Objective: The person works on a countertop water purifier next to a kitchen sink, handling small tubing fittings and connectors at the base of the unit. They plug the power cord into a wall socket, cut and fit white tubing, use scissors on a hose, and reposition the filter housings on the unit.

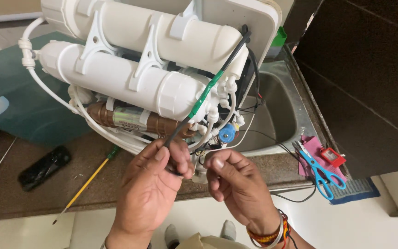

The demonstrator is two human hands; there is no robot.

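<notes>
A screwdriver (pixel 87 180) lies on the tabletop (pixel 33 193). The left hand (pixel 150 182) pinches a black cable (pixel 208 90) rising across the white water filter (pixel 134 64). The right hand (pixel 236 182) is curled beside it; its hold is unclear. Blue scissors (pixel 318 170) lie rightmost.

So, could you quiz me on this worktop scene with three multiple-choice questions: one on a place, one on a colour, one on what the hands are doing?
1. Where do the scissors lie?
A. right of the sink
B. inside the sink
C. on the floor

2. What colour is the screwdriver's shaft?
A. red
B. yellow
C. white

3. What does the left hand hold?
A. nothing
B. the scissors
C. a black cable

Answers:
1. A, they rest on a pink cloth at the counter's right end.
2. B, the long shaft is yellow with a green handle.
3. C, its fingers pinch the cable's lower end, while the right hand is curled beside it.
</notes>
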